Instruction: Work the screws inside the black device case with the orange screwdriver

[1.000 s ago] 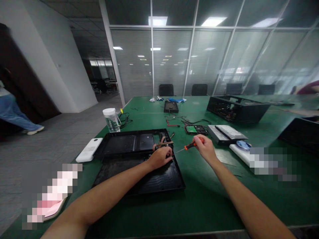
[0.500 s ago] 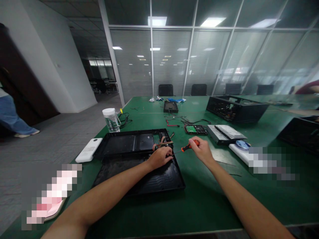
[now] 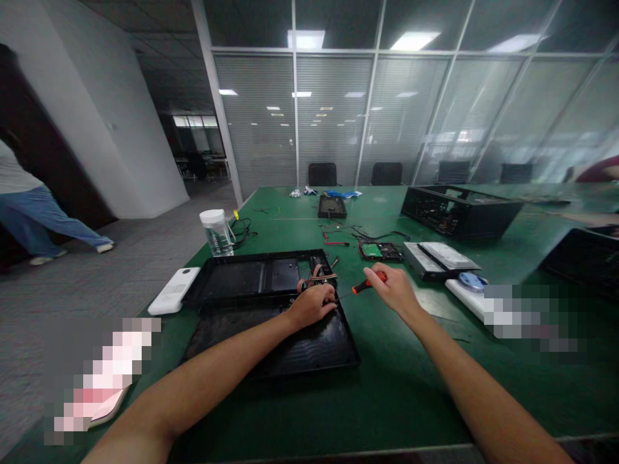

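Note:
My right hand (image 3: 393,288) is wrapped round the red and black handle of a screwdriver (image 3: 362,287). Its thin shaft points left, towards the fingertips of my left hand (image 3: 313,305). Those fingers are pinched together at the right side of an opened black plastic case (image 3: 275,351); what they grip, if anything, is hidden. The case lies unfolded in two shallow halves on the green table (image 3: 396,403). Striped multicoloured wires (image 3: 315,278) run through the back half, just beyond my left hand.
Behind my right hand lie a green circuit board (image 3: 371,251) and silver drives (image 3: 447,256). A white power bank (image 3: 174,291) and a clear bottle (image 3: 217,233) stand left. A black computer case (image 3: 461,209) sits back right. A person in jeans (image 3: 46,216) is at far left.
Both my hands stay almost where they were, with the screwdriver still at my left fingertips. The person at far left has stepped further into view, towards the right.

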